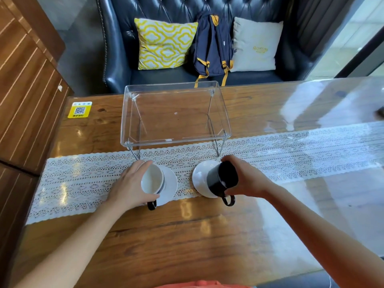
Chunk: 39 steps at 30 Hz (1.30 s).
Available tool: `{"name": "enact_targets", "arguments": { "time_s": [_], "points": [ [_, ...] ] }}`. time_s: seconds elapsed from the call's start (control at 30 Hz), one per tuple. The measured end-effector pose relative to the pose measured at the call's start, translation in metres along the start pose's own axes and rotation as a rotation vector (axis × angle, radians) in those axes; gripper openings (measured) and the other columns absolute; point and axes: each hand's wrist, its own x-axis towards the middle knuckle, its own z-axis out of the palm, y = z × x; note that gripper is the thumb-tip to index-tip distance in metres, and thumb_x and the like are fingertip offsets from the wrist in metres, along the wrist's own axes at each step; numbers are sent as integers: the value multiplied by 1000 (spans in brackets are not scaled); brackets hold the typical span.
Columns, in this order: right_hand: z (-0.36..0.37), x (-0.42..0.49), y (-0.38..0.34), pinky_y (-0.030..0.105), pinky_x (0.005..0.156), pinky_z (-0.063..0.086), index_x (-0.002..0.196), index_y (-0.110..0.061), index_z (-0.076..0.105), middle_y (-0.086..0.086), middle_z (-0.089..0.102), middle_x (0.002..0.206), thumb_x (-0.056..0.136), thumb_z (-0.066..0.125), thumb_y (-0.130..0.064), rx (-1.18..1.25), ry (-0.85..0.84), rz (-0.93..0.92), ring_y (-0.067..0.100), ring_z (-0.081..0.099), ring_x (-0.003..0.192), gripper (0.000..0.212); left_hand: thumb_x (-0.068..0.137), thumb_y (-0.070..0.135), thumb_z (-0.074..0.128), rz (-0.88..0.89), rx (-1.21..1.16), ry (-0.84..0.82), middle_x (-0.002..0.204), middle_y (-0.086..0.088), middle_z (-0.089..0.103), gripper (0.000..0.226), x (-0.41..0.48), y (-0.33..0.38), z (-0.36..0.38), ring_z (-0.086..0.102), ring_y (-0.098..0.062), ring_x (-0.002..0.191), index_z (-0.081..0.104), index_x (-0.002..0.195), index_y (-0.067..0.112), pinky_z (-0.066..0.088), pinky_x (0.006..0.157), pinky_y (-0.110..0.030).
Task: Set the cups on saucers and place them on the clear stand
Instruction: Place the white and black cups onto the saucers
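My left hand (129, 183) grips a cup (151, 179) with a white inside and a black handle, tilted toward the right over a white saucer (170, 183). My right hand (247, 177) holds a black cup (221, 178), tilted to the left over a second white saucer (199, 177); its black handle points toward me. Both saucers rest on a white lace runner (83, 177). Just behind them stands the clear stand (175, 115) on thin metal legs, with nothing on its top.
The wooden table (187, 235) has a glossy cover. A yellow QR sticker (79, 110) lies at the far left corner. Behind the table is a dark leather sofa (116, 59) with two cushions and a navy backpack (212, 44). Wood panelling runs along the left.
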Motion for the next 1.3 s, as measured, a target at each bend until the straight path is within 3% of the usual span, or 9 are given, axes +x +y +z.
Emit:
{"name": "enact_targets", "arguments": {
  "time_s": [0.23,0.7,0.87,0.93,1.03,1.1,1.17,1.3],
  "points": [
    [21,35,-14,35,72,46,132,-27,32,-4,49,135,58,78,-36,-185,-35,-40,21,45,119,88,57,57,72,-50,70,-15,151,10,21,104,7,23,23,31,-22,133,17,144,38,50,84,-43],
    [22,50,-17,42,81,54,135,-26,30,-7,47,139,60,79,-39,-332,-99,-76,22,43,125,91,60,51,73,-62,133,-56,152,5,17,104,15,27,25,27,-26,132,13,143,35,48,73,-37],
    [25,51,-17,43,83,53,137,-26,28,-6,44,142,61,80,-36,-335,-110,-70,23,40,127,92,62,51,72,-83,144,-42,155,7,12,104,13,30,28,25,-24,135,9,144,37,48,78,-40],
    [26,51,-16,45,94,49,140,-23,28,-3,39,146,62,81,-34,-254,-122,-78,24,36,131,95,63,52,72,-79,129,-46,156,8,9,105,12,30,27,22,-24,136,8,145,37,47,82,-43],
    [21,48,-10,42,113,32,146,-14,29,6,30,153,70,80,-30,200,-100,26,25,29,140,93,62,58,70,-61,80,-91,158,10,3,109,12,26,24,16,-24,141,4,146,38,42,96,-48],
    [14,43,-3,39,111,31,146,-16,31,6,31,154,78,73,-33,436,-41,119,24,31,141,82,63,66,65,-61,48,-131,159,10,-1,109,10,23,21,9,-23,145,1,147,37,29,108,-51],
    [8,36,7,38,109,34,144,-16,35,3,36,152,85,64,-36,490,-9,159,24,35,139,69,68,71,55,-54,41,-120,160,9,0,104,11,24,17,2,-20,146,2,148,32,17,114,-49],
    [4,20,20,34,94,42,137,-12,45,6,48,144,94,46,-44,516,-33,246,17,48,121,53,84,47,55,85,-129,33,155,7,23,72,18,47,11,17,-15,143,24,145,24,23,113,-41]
  ]
}}
